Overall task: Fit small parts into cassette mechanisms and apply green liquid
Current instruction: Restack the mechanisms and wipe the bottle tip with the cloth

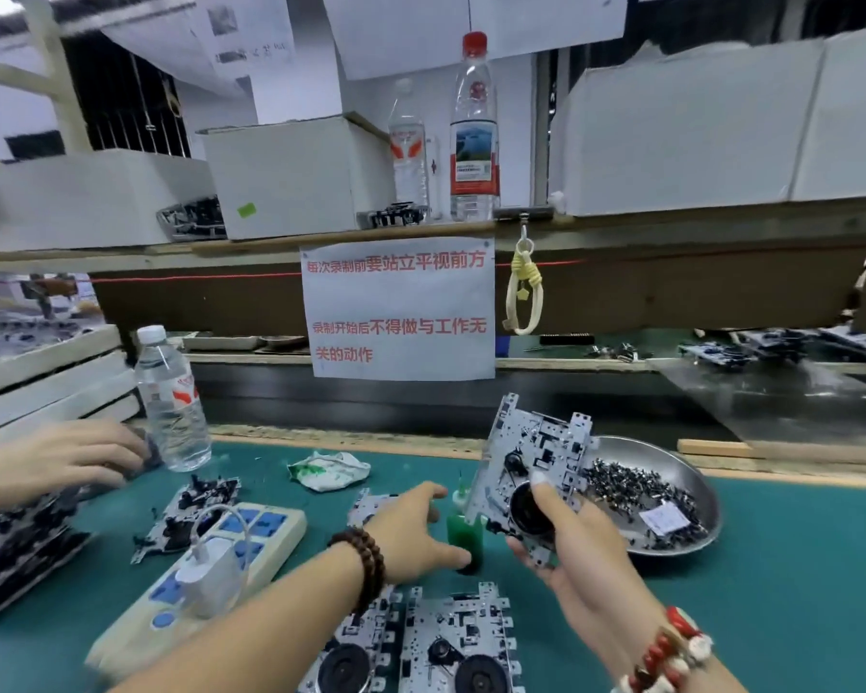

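Observation:
My right hand grips a silver cassette mechanism and holds it up, tilted, above the green mat. My left hand reaches across to the small bottle of green liquid that stands on the mat, its fingers curled beside the bottle; whether they touch it I cannot tell. Right of the raised mechanism sits a round metal dish with several small dark parts. Two more mechanisms lie side by side at the front edge. Another mechanism lies at the left.
A white power strip with a charger lies front left. A water bottle and a green-stained rag sit further back. Another person's hand rests at the far left over stacked mechanisms. A paper sign hangs ahead.

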Demonstrator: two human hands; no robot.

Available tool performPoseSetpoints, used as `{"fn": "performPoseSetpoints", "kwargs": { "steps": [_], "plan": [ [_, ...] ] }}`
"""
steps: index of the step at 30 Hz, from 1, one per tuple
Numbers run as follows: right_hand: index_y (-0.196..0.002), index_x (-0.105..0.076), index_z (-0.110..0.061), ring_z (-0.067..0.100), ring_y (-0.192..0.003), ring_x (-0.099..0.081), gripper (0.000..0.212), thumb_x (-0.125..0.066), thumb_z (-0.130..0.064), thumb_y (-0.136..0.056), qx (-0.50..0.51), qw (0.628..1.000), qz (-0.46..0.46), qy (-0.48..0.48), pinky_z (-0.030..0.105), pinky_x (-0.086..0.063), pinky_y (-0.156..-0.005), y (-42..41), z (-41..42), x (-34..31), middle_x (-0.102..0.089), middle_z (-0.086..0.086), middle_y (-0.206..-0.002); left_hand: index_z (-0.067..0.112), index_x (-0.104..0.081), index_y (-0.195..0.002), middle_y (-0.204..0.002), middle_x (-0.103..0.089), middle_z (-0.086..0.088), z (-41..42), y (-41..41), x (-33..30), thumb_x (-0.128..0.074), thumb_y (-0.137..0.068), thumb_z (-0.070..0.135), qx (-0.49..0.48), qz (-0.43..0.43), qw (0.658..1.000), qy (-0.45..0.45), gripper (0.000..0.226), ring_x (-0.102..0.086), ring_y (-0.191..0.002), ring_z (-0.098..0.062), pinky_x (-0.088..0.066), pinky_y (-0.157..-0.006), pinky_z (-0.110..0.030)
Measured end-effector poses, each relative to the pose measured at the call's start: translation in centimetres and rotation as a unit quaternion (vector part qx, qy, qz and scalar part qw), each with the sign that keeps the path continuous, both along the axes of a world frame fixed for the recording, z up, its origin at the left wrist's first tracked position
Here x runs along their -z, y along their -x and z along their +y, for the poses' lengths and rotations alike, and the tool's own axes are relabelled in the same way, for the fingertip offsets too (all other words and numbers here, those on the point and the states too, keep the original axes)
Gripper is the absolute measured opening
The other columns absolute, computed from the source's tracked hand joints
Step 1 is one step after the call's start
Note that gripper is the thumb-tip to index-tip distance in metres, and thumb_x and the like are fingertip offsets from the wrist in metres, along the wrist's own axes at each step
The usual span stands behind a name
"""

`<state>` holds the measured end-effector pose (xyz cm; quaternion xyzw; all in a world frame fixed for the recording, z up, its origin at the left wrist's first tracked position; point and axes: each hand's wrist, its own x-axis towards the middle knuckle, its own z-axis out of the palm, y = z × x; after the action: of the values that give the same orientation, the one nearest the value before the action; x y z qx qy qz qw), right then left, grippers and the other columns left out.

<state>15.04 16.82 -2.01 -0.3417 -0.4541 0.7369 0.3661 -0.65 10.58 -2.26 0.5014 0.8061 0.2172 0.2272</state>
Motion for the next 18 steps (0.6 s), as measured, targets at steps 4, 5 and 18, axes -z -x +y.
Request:
{"fn": "performPoseSetpoints", "kwargs": {
  "steps": [4,5,18],
  "plan": [
    [-0.108,-0.056,-0.002,0.022,-0.082,-0.063,0.032,-0.057,-0.029,-0.091,-0.002,0.999,0.005,0.043,0.028,-0.051,-0.055,0.1,0.3,0.9,-0.066,0.014,-0.104,0.02,-0.027,-0.142,-0.135,-0.046,0.0,2.2,-0.8,1.5,-0.071,-0.077,0.038,-0.021,0.011,1.0,-0.012,0.081,-0.05,-0.112,-0.015,-0.04,-0.087,-0.02],
    [-0.106,-0.056,-0.002,0.023,-0.083,-0.062,0.029,-0.057,-0.027,-0.091,0.002,0.999,0.005,0.052,0.029,-0.051,-0.055,0.2,0.5,1.2,-0.066,0.015,-0.103,0.019,-0.029,-0.141,-0.133,-0.048,0.0,2.6,-0.8,1.8,-0.071,-0.077,0.038,-0.025,0.014,0.999,-0.016,0.079,-0.05,-0.109,-0.014,-0.041,-0.086,-0.02],
    [-0.123,-0.049,0.009,0.027,-0.091,-0.056,0.049,-0.052,-0.031,-0.093,-0.001,0.988,-0.155,-0.005,0.028,-0.046,-0.071,0.7,3.2,3.3,-0.055,0.014,-0.116,0.013,-0.043,-0.128,-0.128,-0.054,-0.005,6.5,4.3,0.8,-0.066,-0.084,0.034,-0.16,0.021,0.984,-0.074,0.054,-0.053,-0.112,-0.019,-0.038,-0.08,-0.019]
  ]
}}
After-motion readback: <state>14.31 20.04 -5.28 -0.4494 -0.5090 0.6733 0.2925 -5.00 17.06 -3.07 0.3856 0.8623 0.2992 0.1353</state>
